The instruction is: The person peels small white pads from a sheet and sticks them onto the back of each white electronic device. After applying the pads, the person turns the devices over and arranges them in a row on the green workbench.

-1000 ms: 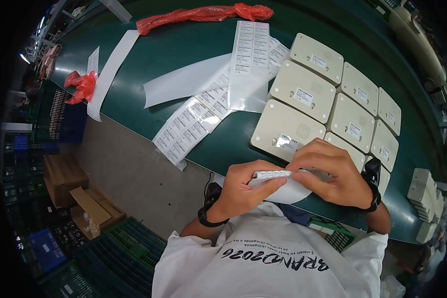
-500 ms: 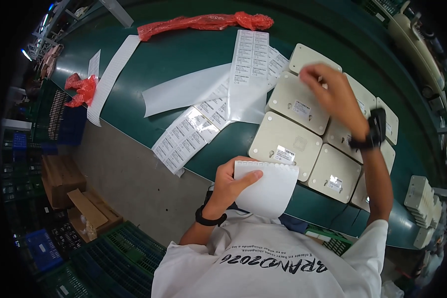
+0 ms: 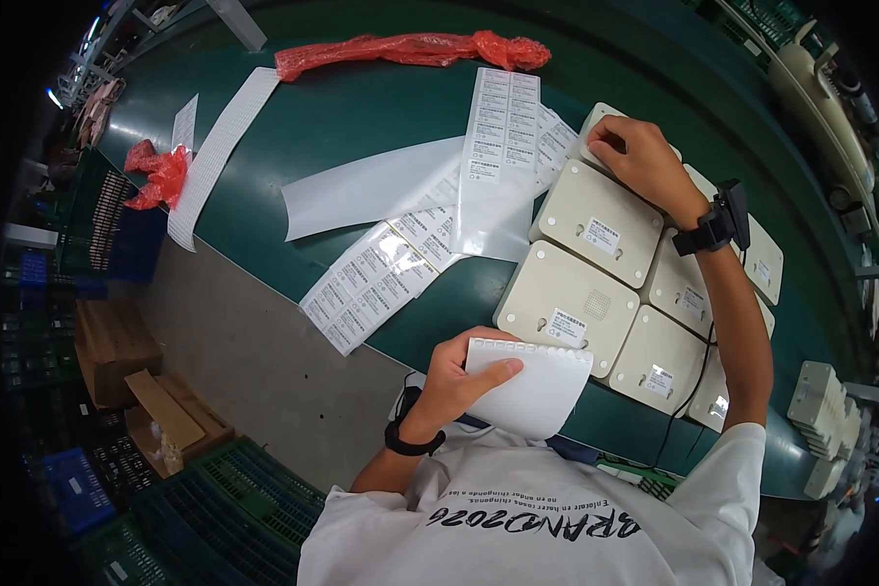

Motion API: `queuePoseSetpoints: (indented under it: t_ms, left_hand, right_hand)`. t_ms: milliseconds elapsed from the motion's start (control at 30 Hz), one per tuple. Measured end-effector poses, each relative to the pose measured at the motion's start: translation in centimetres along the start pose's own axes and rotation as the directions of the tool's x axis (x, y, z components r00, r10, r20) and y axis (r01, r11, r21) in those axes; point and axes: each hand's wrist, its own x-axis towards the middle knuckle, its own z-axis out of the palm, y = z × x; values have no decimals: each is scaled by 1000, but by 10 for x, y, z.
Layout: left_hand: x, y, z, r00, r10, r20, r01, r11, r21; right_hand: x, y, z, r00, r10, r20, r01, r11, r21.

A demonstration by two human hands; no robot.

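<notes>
My left hand (image 3: 451, 387) holds a white sheet (image 3: 535, 393), thumb on top, with a row of small tabs or labels along its far edge. Beyond it, several cream plastic housings (image 3: 568, 293) lie close together, most of them showing a white printed label (image 3: 569, 327) near a keyhole slot. My right hand (image 3: 643, 161) is over the farthest left housing (image 3: 601, 114), partly covering it. Its fingers are curled together and point down at that housing; whatever may be between the fingertips is hidden. A black strap with a dark device (image 3: 718, 225) circles my right wrist.
Left of the housings lie printed label sheets (image 3: 371, 283) and a blank curled backing sheet (image 3: 371, 190). Red plastic wrap (image 3: 400, 54) stretches along the far side of the green table (image 3: 254, 205). Stacked cream parts (image 3: 825, 410) stand at right; cardboard boxes (image 3: 117, 352) and crates sit lower left.
My right hand has moved away from over the second housing to the farthest left one, its fingers now lowered and curled. My left hand still holds the white sheet. The view has shifted slightly.
</notes>
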Motion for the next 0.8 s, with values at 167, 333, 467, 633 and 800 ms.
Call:
queuePoseSetpoints:
  t_ms: [167,333,467,633,800]
  left_hand:
    - [0,2,1,1000,-13,7,13,1000,-17]
    - [-1,1,0,1000,4,28,-3,999,-35]
    - [0,0,-2,999,14,46,-13,1000,-25]
    - [0,1,-2,998,8,61,-6,1000,-30]
    - [0,2,-2,998,-6,64,8,999,-32]
  right_hand:
    - [-1,-16,2,997,52,-61,-64,978,-197]
    - [-7,-4,4,991,-118,-63,105,978,-178]
    - [-13,1,10,979,-149,-137,131,983,-132]
    - [-10,4,10,985,-104,-141,89,990,-106]
    - [-5,-2,6,999,-8,-48,3,997,-83]
